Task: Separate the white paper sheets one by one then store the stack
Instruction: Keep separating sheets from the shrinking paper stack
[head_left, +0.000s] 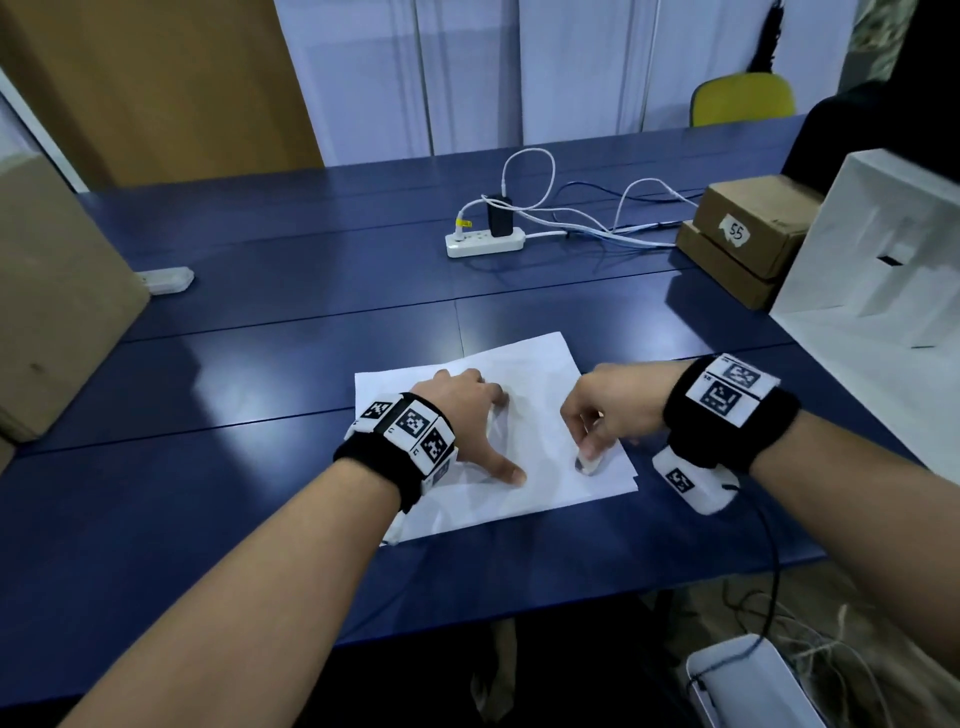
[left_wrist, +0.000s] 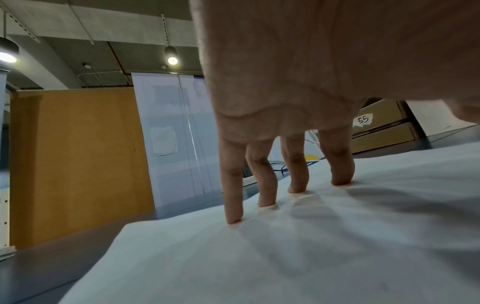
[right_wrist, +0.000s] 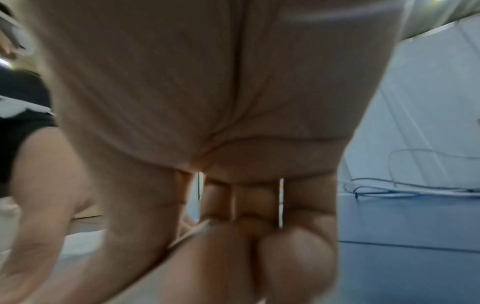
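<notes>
While pinning paper sheets (head_left: 540, 457), left hand (head_left: 462, 410) splayed flat.

The white paper sheets (head_left: 540, 374) lie flat as a thin stack on the blue table (head_left: 311, 291), near its front edge and about midway along it. The stack sits skewed to that edge, its far right corner pointing away. The top sheet is wrinkled, and at the near right corner the sheet edges lie slightly fanned
</notes>
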